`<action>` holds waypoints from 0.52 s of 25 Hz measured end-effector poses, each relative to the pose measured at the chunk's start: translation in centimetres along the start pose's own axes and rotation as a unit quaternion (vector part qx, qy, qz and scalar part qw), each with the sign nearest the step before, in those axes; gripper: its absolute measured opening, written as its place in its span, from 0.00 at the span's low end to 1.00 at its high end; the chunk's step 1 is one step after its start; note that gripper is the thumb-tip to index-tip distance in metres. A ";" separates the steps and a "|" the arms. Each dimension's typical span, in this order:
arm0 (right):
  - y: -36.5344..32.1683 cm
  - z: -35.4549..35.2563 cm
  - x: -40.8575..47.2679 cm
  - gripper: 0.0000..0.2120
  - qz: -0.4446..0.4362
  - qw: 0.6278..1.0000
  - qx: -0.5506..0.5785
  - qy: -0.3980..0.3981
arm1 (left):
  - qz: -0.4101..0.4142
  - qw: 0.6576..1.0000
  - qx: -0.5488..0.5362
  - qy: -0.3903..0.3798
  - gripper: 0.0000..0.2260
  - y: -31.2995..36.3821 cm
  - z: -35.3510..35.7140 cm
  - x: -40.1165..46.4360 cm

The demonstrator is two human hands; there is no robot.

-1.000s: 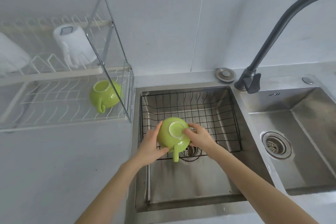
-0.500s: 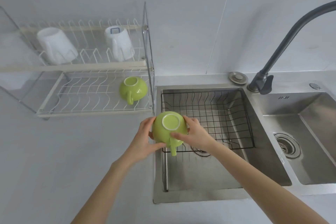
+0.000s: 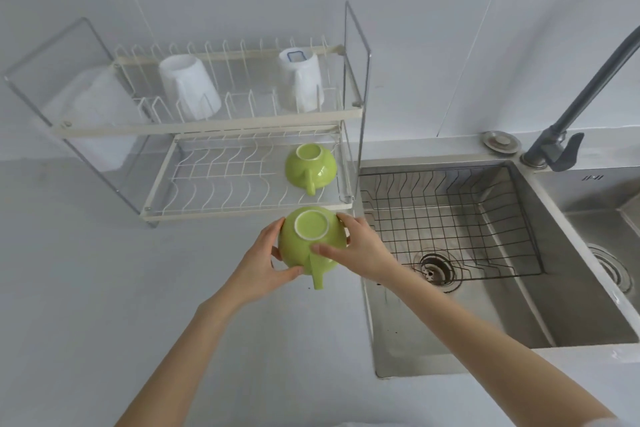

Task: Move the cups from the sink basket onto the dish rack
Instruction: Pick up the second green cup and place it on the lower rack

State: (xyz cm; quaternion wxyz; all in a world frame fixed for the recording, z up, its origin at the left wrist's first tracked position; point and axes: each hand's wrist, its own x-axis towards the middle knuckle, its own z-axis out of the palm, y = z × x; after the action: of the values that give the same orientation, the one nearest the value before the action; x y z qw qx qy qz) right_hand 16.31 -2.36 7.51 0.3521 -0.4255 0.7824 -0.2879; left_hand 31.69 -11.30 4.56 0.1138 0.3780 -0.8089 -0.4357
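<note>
While my left hand (image 3: 258, 262) and right hand (image 3: 360, 248) are both clamped round the upside-down green cup (image 3: 310, 241), it's just in front of the dish rack (image 3: 242, 211), over the counter (image 3: 104, 270).

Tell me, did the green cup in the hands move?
Yes. The held green cup went left, from over the sink basket to in front of the dish rack, over the counter.
</note>
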 end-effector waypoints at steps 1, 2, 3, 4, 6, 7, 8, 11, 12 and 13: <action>-0.8 0.7 0.3 0.36 -0.001 1.000 0.003 0.000 | 0.003 1.000 0.005 -0.002 0.37 -0.6 -0.9 -0.1; -1.5 1.3 0.6 0.36 -0.001 1.000 0.006 0.000 | 0.004 1.000 0.009 -0.002 0.37 -1.1 -1.7 0.0; -2.3 2.0 1.0 0.36 -0.003 1.000 0.009 0.000 | 0.004 1.000 0.012 -0.001 0.37 -1.6 -2.7 0.0; -3.0 2.5 1.5 0.36 -0.004 1.000 0.010 0.000 | 0.002 1.000 0.015 0.002 0.38 -2.1 -3.5 0.2; -4.6 3.4 2.5 0.36 -0.006 1.000 0.008 0.000 | -0.007 1.000 0.020 0.004 0.39 -3.1 -5.2 0.8; -5.3 3.8 3.1 0.36 -0.008 1.000 0.005 -0.001 | -0.011 1.000 0.023 0.005 0.39 -3.4 -5.9 1.1; -6.0 4.1 3.7 0.36 -0.009 1.000 0.001 -0.002 | -0.014 1.000 0.024 0.006 0.39 -3.7 -6.7 1.5; -7.8 5.0 5.7 0.35 -0.010 1.000 -0.009 -0.003 | -0.015 0.999 0.027 0.020 0.39 -4.3 -8.6 3.0; -8.3 5.2 6.4 0.35 -0.009 1.000 -0.010 0.000 | -0.015 0.999 0.026 0.024 0.38 -4.5 -9.2 3.6; -8.8 5.5 7.2 0.35 -0.008 1.000 -0.011 0.004 | -0.014 0.999 0.026 0.026 0.38 -4.7 -9.8 4.2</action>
State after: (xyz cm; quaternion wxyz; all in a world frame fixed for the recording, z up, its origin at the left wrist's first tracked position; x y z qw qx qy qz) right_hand 21.93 -13.60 8.72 0.3420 -0.4343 0.7833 -0.2843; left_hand 36.21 -21.94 6.01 0.1189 0.4034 -0.8114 -0.4059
